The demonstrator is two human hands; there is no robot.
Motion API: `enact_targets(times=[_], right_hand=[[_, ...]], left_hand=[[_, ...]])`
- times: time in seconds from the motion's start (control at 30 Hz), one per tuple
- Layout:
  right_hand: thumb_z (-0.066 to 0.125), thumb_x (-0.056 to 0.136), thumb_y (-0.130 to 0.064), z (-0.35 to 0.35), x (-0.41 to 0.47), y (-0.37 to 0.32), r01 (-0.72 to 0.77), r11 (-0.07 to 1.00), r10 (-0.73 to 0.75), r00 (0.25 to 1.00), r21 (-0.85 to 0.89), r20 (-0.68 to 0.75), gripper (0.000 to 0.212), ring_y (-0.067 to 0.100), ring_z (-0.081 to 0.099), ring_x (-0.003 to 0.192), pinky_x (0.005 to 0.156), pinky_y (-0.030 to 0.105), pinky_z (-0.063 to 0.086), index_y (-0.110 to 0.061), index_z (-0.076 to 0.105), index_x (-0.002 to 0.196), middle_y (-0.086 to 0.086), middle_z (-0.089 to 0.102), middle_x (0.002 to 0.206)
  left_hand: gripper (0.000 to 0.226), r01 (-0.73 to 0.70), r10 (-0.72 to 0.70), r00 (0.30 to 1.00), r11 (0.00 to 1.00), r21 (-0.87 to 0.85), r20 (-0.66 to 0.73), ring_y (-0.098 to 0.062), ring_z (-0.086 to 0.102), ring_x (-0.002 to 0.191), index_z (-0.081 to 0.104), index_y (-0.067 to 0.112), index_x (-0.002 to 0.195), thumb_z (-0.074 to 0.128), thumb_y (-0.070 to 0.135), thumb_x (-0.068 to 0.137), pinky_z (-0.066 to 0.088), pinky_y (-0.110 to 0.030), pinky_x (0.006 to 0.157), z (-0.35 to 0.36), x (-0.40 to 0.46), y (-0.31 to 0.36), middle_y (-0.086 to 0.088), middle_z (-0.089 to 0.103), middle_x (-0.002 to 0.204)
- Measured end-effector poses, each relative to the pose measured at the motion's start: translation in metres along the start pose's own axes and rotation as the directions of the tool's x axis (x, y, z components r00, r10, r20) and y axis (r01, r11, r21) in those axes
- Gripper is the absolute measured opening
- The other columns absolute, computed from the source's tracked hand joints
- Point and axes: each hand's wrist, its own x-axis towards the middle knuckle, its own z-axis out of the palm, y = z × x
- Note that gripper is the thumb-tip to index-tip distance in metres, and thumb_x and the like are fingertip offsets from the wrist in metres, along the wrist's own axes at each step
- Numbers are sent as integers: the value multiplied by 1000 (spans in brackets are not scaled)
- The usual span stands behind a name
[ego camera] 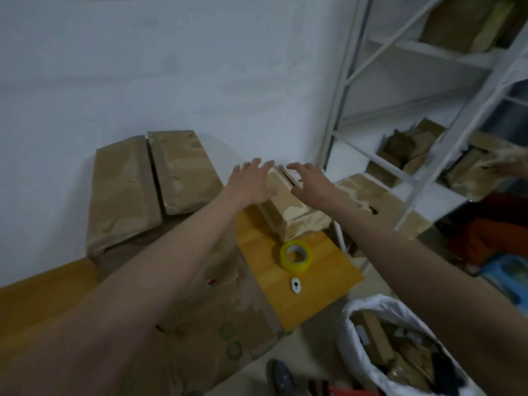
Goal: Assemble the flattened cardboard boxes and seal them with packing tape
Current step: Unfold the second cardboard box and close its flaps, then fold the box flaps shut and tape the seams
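A small assembled cardboard box [288, 208] stands at the far end of the yellow wooden table [320, 278]. Both arms reach out to it. My left hand [251, 181] lies with spread, straight fingers against the box's left top flap. My right hand [310, 181] hovers over the right flap, fingers loosely bent, thumb beside the gap between the flaps. A roll of yellowish clear packing tape [295, 256] lies on the table just in front of the box. A small white cutter [296, 285] lies nearer to me. A large flattened cardboard sheet [205, 315] covers the table's left part.
Two wrapped bundles of flat boxes [154, 178] lean against the white wall. A white metal shelf rack [405, 115] with cardboard stands at the right. A white sack [400, 350] of cardboard scraps sits on the floor at the lower right, and a blue stool [511, 277] further right.
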Motion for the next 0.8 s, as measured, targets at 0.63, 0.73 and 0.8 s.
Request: enact_targets(times=[0.63,0.73,0.8], right_hand=[[55,97,-24,172,-50,168,-108,994,113,965,-35,238,56,33,38,134,101,48,41,-21,35,149,8,40,149],[56,96,-20,200,-49,177,-109,994,113,939,-32,326,57,32,36,135,102,46,40,-20,35,149,7,39,150],[56,95,-15,220,-46,182,-92,995,99,924,-39,370,57,31,35,136,104,44,39,-19,36,148,7,40,149]], left_hand=[[80,329,-296,911,941,-75,286,-33,25,147,15,25,159,52,53,94,27,-47,117,244,8,19,-9,16,165],[78,347,-323,898,937,-30,298,-32,24,148,15,26,159,52,52,95,27,-46,118,264,7,14,-8,14,165],[76,355,-336,892,935,-6,302,-31,23,149,17,25,158,52,52,96,26,-46,119,277,7,11,-8,13,166]])
